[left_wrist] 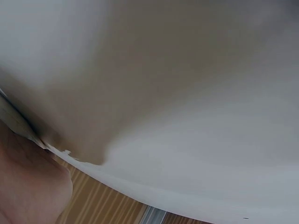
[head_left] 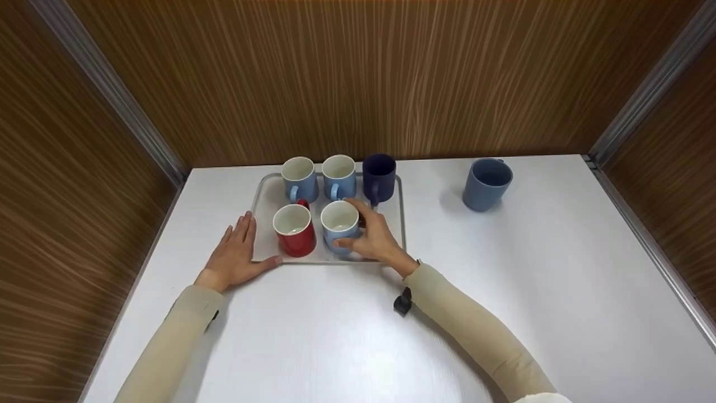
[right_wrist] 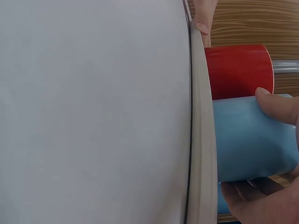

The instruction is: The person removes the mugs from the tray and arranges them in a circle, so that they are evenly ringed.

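Note:
A light blue mug (head_left: 339, 226) stands at the front middle of a pale tray (head_left: 330, 262), and my right hand (head_left: 373, 235) grips it from the right side. In the right wrist view the thumb and fingers of the right hand (right_wrist: 275, 154) lie around the light blue mug (right_wrist: 252, 140), beside the red mug (right_wrist: 238, 70). My left hand (head_left: 235, 257) rests flat with spread fingers at the tray's front left corner, its thumb on the front rim. To the right of that thumb stands the red mug (head_left: 297, 235).
Along the tray's back row stand two light blue mugs (head_left: 302, 184) (head_left: 342, 183) and a dark blue mug (head_left: 378, 182). A grey-blue mug (head_left: 484, 190) stands on the white table (head_left: 313, 336) at the right. Wood-patterned panels (head_left: 335, 78) rise behind and at both sides.

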Action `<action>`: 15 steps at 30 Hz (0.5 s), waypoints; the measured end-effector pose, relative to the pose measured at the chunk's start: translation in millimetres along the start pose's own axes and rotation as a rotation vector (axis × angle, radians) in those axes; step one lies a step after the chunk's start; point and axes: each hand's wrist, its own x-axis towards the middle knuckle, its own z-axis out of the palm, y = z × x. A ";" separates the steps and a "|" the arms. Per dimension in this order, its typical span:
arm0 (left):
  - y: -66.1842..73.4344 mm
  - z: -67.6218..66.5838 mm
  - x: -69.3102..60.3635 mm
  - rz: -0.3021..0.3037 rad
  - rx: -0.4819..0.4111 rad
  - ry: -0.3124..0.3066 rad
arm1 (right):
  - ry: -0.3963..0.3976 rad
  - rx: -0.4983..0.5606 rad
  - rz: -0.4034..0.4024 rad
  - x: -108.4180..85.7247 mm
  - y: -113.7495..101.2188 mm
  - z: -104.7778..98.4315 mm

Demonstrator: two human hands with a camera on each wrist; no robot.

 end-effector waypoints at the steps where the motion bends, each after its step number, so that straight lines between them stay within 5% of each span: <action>1: 0.3 0.4 -0.2 -0.002 -0.002 -0.001 | 0.003 -0.002 0.006 -0.4 -0.1 0.5; 15: 1.5 -1.0 0.7 -0.010 0.019 -0.021 | 0.040 0.016 0.002 -10.8 -12.7 -13.7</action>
